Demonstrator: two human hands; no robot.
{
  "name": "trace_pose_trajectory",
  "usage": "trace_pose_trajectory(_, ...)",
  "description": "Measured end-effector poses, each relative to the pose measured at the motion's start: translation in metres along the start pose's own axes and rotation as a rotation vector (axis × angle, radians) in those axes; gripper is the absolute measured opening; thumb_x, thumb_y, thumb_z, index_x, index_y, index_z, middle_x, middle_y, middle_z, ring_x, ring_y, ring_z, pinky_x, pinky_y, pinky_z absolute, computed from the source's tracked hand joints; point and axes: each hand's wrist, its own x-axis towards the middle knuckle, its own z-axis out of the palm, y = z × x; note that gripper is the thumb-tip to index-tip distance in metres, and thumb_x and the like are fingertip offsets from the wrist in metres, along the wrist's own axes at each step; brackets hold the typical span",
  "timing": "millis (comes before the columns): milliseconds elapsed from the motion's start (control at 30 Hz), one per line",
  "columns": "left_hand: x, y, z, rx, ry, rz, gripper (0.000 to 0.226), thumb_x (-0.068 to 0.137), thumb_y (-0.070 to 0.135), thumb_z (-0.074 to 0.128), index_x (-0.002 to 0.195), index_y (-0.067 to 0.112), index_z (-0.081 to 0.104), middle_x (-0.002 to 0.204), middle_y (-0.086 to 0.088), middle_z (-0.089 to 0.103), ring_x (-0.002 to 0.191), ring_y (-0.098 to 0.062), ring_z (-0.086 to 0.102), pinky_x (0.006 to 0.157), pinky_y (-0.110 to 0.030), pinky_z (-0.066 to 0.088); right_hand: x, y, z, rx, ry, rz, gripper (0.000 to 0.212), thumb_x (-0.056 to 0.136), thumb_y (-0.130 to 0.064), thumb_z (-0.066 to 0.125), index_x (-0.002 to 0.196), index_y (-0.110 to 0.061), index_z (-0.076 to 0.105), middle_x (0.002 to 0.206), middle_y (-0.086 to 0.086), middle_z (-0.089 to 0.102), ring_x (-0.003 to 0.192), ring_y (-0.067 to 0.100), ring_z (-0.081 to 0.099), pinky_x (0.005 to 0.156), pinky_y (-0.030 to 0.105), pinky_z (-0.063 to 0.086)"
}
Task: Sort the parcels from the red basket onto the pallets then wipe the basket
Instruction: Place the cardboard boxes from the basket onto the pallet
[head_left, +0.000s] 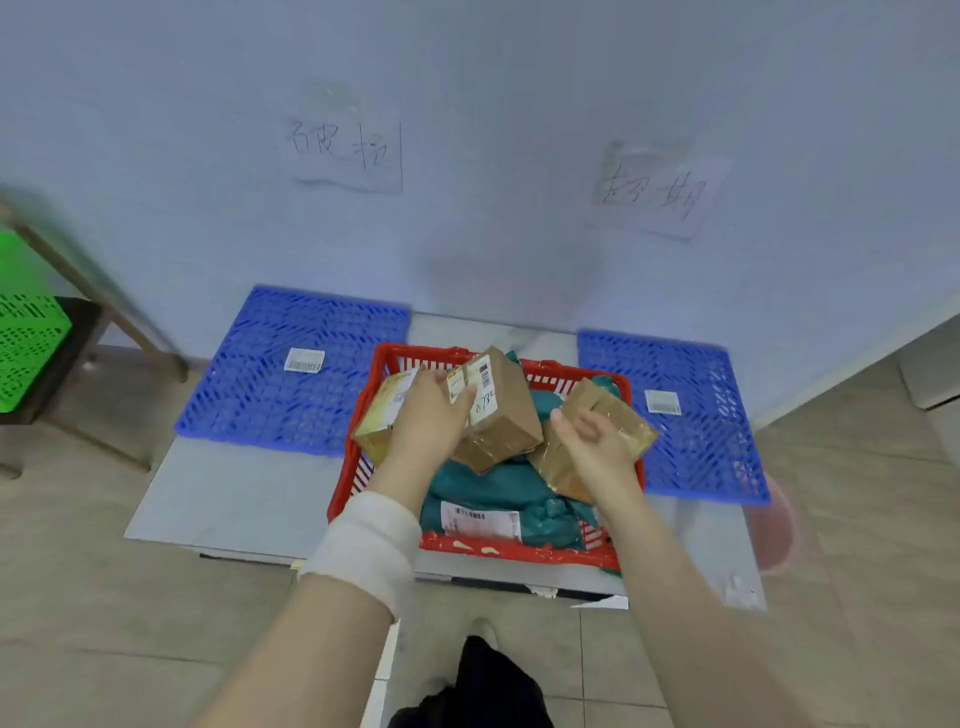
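Box (506, 415) gripped by left hand (426, 415), second box (605, 410) pinched by right hand (597, 447). Drop into basket (519, 553) risked: glossy tape (631, 434), one-handed holds.

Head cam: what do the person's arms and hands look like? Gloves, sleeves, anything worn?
No gloves: the left hand and right hand are bare. A wide white wrap, like a bandage or cloth band, circles the left wrist and lower forearm. The right forearm shows no sleeve or band. No ring or watch is visible, though the frame is slightly blurred.
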Motion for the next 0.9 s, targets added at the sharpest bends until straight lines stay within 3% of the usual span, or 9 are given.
trace_pose_trajectory(133,0.014,-0.049,0.031,-0.144,-0.062,-0.271,0.059,0.091,0.037,0.05,0.137,0.005,0.033,0.138,-0.014,0.046,0.118,-0.026,0.048,0.095,-0.034,0.039,0.021,0.025,0.027,-0.033,-0.062,0.084,0.068,0.082,-0.05,0.06,0.136,-0.015,0.04,0.14,0.006,0.045,0.117,0.015,0.049,0.094,0.028,0.037)
trace_pose_trajectory(200,0.022,-0.069,0.046,-0.182,-0.06,-0.35,0.058,0.092,0.038,0.049,0.136,0.003,0.036,0.139,-0.015,0.045,0.123,-0.029,0.046,0.096,-0.033,0.038,0.035,0.032,0.039,-0.025,-0.071,0.126,0.074,0.08,-0.052,0.061,0.14,-0.016,0.035,0.144,0.006,0.041,0.126,0.019,0.044,0.102,0.032,0.035)
trace_pose_trajectory(300,0.036,-0.083,0.062,-0.3,-0.075,-0.378,0.04,0.093,0.039,0.046,0.117,0.008,0.055,0.12,-0.011,0.06,0.1,-0.026,0.057,0.082,-0.03,0.042,0.053,0.038,0.053,-0.028,-0.057,0.19,0.083,0.075,-0.059,0.061,0.142,-0.02,0.03,0.146,0.006,0.035,0.13,0.023,0.039,0.108,0.041,0.034)
trace_pose_trajectory(433,0.048,-0.088,0.068,-0.562,-0.039,-0.527,0.027,0.092,0.043,0.046,0.079,0.024,0.06,0.093,0.0,0.065,0.095,-0.022,0.058,0.083,-0.032,0.046,0.065,0.036,0.065,-0.041,-0.034,0.22,0.085,0.068,-0.067,0.061,0.14,-0.034,0.032,0.144,0.003,0.029,0.11,0.013,0.038,0.091,0.03,0.033)
trace_pose_trajectory(533,0.052,-0.088,0.065,-0.706,-0.065,-0.61,0.025,0.092,0.044,0.045,0.093,0.025,0.061,0.103,-0.001,0.066,0.099,-0.018,0.06,0.076,-0.027,0.048,0.072,0.032,0.073,0.026,-0.039,0.241,0.09,0.059,-0.07,0.063,0.138,-0.038,0.033,0.142,-0.001,0.031,0.105,0.011,0.039,0.095,0.028,0.037)
trace_pose_trajectory(600,0.054,-0.088,0.065,-0.75,-0.086,-0.623,0.027,0.093,0.04,0.047,0.107,0.02,0.059,0.112,-0.004,0.064,0.104,-0.018,0.059,0.087,-0.031,0.049,0.075,0.032,0.077,0.102,-0.039,0.272,0.093,0.057,-0.068,0.064,0.138,-0.036,0.033,0.141,-0.001,0.037,0.114,0.015,0.046,0.101,0.04,0.043)
trace_pose_trajectory(667,0.054,-0.086,0.063,-0.774,-0.079,-0.619,0.029,0.093,0.033,0.05,0.114,0.014,0.055,0.118,-0.008,0.061,0.106,-0.019,0.058,0.093,-0.034,0.048,0.075,0.032,0.078,0.163,-0.014,0.296,0.08,0.068,-0.058,0.066,0.138,-0.033,0.035,0.14,-0.001,0.042,0.12,0.018,0.047,0.1,0.045,0.045)
trace_pose_trajectory(800,0.047,-0.08,0.055,-0.86,-0.123,-0.541,0.027,0.091,0.03,0.053,0.114,0.016,0.05,0.119,-0.006,0.06,0.099,-0.015,0.061,0.086,-0.031,0.051,0.065,0.031,0.072,0.322,0.048,0.292,0.057,0.082,-0.041,0.062,0.134,-0.03,0.042,0.133,-0.003,0.051,0.113,0.014,0.053,0.079,0.03,0.053)
trace_pose_trajectory(900,0.042,-0.074,0.037,-0.917,-0.213,-0.471,0.033,0.089,0.036,0.056,0.119,0.025,0.047,0.116,0.0,0.063,0.104,-0.018,0.062,0.091,-0.039,0.049,0.048,0.023,0.072,0.436,0.098,0.255,0.052,0.085,-0.037,0.061,0.133,-0.028,0.044,0.129,-0.004,0.054,0.108,0.009,0.056,0.079,0.031,0.055)
